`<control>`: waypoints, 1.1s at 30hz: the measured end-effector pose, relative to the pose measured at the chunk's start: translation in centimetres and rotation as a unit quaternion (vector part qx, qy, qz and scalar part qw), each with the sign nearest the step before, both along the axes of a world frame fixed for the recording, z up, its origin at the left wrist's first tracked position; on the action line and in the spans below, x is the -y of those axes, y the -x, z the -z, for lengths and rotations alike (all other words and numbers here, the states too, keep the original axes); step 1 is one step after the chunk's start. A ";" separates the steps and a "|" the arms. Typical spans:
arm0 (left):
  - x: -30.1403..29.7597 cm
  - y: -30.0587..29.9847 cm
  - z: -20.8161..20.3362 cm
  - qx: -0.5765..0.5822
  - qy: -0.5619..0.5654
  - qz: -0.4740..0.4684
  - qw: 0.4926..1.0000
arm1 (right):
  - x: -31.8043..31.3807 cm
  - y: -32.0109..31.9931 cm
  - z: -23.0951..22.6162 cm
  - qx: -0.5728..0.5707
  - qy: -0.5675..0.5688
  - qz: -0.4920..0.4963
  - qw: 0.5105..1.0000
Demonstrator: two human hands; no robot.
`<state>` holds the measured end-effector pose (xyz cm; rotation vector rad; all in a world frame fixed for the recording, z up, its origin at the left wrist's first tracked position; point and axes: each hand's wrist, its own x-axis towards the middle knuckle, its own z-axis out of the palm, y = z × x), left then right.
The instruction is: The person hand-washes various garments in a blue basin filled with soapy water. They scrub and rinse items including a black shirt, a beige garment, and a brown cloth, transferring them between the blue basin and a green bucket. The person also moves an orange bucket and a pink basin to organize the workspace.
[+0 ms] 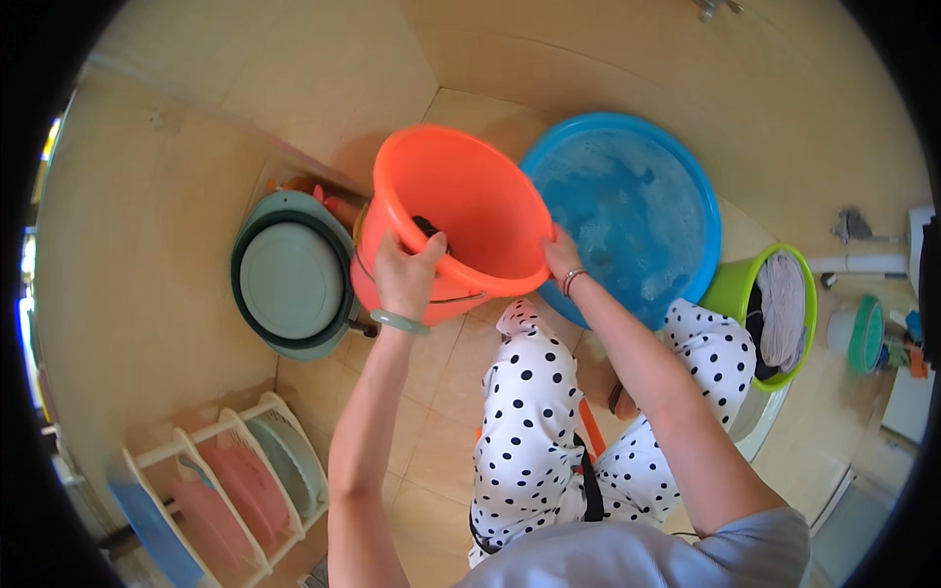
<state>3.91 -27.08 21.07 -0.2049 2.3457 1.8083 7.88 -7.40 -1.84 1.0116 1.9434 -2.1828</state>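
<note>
An orange plastic bucket (470, 201) is tilted toward me between my two hands. My left hand (405, 277) grips its near left rim, thumb over the edge, with a pale green bangle on the wrist. At the right side of the rim, my right hand (562, 253) is closed on the bucket; a thin bracelet circles that wrist. Something dark, partly hidden by my left thumb, lies inside the bucket. Its wire handle hangs down the near side. Just right of the bucket stands a round blue basin (708, 201) of cloudy, sudsy water with dark cloth showing in it.
A grey-green folding basin (291, 279) stands left of the bucket by the wall. A green bucket (727, 289) with grey and dark cloth is at the right. Lower left, a white rack (235, 421) holds several coloured basins. Walls close in behind the blue basin.
</note>
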 end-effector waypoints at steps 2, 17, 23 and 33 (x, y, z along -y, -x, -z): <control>-4.0 -0.3 -2.1 -0.017 0.182 0.100 0.978 | -0.6 -2.2 0.5 -0.002 0.148 0.063 0.987; -25.7 -1.8 2.7 -0.164 0.292 0.425 0.841 | -4.7 -7.4 5.1 -0.080 0.709 0.051 0.699; -29.2 -1.2 4.9 -0.162 0.336 0.458 0.806 | -5.4 -6.9 6.1 0.012 0.755 0.103 0.648; -32.6 -3.8 3.4 -0.151 0.397 0.517 0.743 | -4.5 -4.3 5.2 -0.146 0.775 0.010 0.614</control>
